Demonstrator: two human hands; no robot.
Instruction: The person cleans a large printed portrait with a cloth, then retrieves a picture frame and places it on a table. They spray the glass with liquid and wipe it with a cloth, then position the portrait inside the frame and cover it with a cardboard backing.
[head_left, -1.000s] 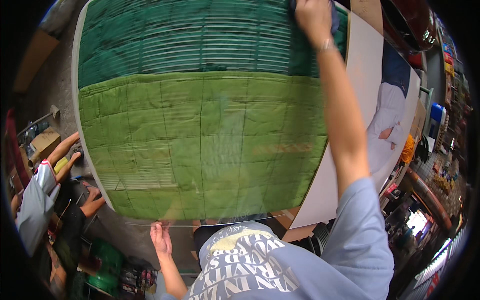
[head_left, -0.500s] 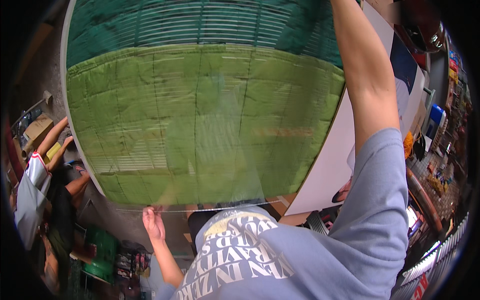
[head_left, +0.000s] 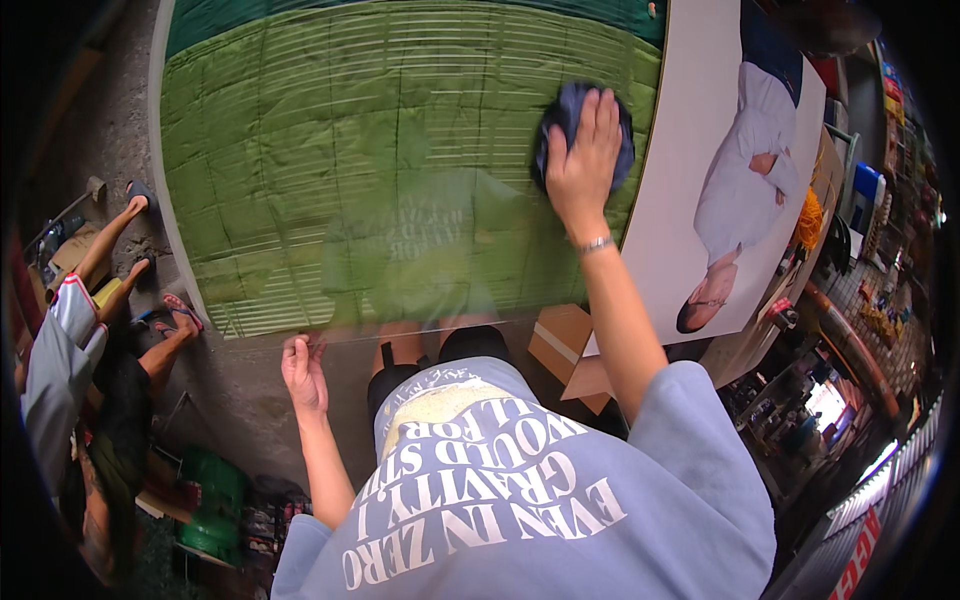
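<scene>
A large clear pane [head_left: 400,235], which mirrors my shirt, lies over a green quilted cloth [head_left: 300,130]. My right hand [head_left: 585,165] presses a dark blue rag [head_left: 570,105] onto the pane near its right side. The fingers are spread over the bunched rag, with the arm reaching forward. At the near edge, toward the left, my left hand [head_left: 304,375] has its curled fingers and thumb on the pane's border. Part of the rag is hidden under the right palm.
Right of the pane lies a large white printed panel [head_left: 680,180] picturing a person. Folded cardboard [head_left: 562,340] is below the pane's near right corner. Other people's legs [head_left: 115,235] are at the left, close to a green container [head_left: 212,495]. Cluttered goods line the far right.
My right hand has come back from the far right edge toward me, bringing the rag into view. My left hand still holds the near edge. The white panel shows more fully.
</scene>
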